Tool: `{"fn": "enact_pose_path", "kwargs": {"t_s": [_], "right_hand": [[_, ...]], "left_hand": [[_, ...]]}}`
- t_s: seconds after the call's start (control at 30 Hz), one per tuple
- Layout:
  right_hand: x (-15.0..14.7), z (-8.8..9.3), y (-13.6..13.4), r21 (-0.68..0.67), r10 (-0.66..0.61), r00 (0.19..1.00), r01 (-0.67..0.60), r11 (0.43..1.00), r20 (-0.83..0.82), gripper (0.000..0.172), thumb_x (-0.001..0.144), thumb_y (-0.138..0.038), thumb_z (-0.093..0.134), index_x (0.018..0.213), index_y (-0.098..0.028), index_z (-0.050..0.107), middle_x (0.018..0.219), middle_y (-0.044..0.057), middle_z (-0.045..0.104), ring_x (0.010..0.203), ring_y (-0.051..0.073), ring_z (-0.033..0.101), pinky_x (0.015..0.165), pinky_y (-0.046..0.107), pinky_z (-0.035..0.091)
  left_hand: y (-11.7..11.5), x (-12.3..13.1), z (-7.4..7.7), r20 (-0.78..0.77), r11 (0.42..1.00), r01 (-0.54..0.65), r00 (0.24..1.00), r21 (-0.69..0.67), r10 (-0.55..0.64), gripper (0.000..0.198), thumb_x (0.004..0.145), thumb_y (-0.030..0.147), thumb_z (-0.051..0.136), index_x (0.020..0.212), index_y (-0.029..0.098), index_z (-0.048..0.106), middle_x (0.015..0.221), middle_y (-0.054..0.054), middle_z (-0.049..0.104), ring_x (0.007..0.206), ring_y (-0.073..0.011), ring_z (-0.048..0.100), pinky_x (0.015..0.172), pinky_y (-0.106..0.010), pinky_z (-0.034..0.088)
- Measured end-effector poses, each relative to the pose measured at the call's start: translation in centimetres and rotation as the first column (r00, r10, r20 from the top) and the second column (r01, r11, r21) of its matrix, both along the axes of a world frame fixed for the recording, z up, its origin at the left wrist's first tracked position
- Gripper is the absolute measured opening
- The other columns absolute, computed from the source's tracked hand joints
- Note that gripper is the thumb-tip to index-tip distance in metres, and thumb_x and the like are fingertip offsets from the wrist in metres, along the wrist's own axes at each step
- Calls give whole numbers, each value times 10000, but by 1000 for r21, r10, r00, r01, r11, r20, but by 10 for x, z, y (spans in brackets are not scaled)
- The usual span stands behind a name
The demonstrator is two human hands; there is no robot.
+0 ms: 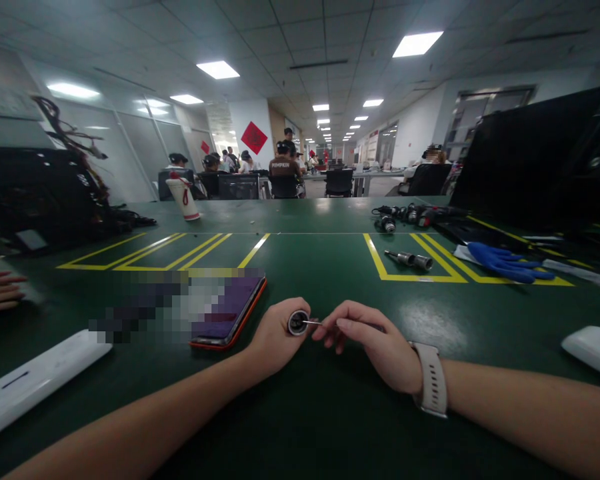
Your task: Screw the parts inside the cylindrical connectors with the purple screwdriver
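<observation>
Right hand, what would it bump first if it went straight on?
Probably the round part held by the left hand; the right hand aims its thin pin right at it.

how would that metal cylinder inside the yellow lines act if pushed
Lying on its side on the smooth green table, the metal cylinder would probably roll. It looks rigid and likely heavy for its size.

Bright ceiling panels, soft glare on green table, wide-angle edge bending, dim sides

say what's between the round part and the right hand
A thin pin, pinched in the right hand, reaches to the round part in the left hand; head view.
</observation>
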State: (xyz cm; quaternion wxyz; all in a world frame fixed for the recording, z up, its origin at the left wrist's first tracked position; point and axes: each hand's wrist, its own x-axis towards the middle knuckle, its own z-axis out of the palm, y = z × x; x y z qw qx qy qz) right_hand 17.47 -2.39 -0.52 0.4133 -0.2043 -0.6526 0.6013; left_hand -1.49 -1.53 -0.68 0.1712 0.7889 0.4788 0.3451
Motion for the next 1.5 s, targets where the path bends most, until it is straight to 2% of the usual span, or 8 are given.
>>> {"fn": "enact_pose_path", "kwargs": {"t_s": [0.17,0.43,0.77,1.0,1.27,1.5], "right_hand": [[-1,-2,3,-75,3,999,-6,997,-38,183,862,-210,452,867,-142,621,916,82,677,770,150,590,647,277,442],[-3,0,0,-86,7,998,-12,996,-56,185,868,-227,451,875,-145,616,942,90,673,772,152,587,650,280,436],[-3,0,-1,6,-24,1000,24,1000,6,174,857,-220,476,863,-145,634,880,73,678,760,149,587,658,279,440],[-5,0,0,-98,11,998,-17,995,-60,182,850,-225,472,843,-134,629,900,91,679,758,148,587,637,270,435],[-3,-1,0,-62,-7,998,3,998,-66,182,866,-226,462,851,-147,625,895,75,671,766,147,586,645,268,440],[-3,1,0,-53,-21,998,18,998,-66,183,867,-228,460,856,-146,622,875,69,668,750,145,585,644,274,442]], "left_hand": [[0,0,0,18,1000,6,1000,4,-6,114,717,161,536,614,175,488,605,33,501,579,-119,472,536,-226,367],[-2,-1,2,92,999,12,996,-33,-9,105,716,179,555,625,170,504,594,31,505,563,-119,470,528,-228,371],[-2,0,0,-54,999,-27,998,40,29,121,709,130,522,607,177,478,589,33,484,565,-125,458,520,-231,339],[-1,-2,1,39,1000,19,999,9,-19,109,710,155,537,616,174,485,599,32,494,569,-119,466,533,-228,361],[-1,-1,1,98,999,30,995,-45,-25,97,706,166,565,626,165,510,593,36,503,553,-112,465,520,-221,363],[-2,0,3,78,997,24,997,-67,-18,71,689,153,584,638,160,535,612,23,543,573,-124,493,530,-228,374]]}}
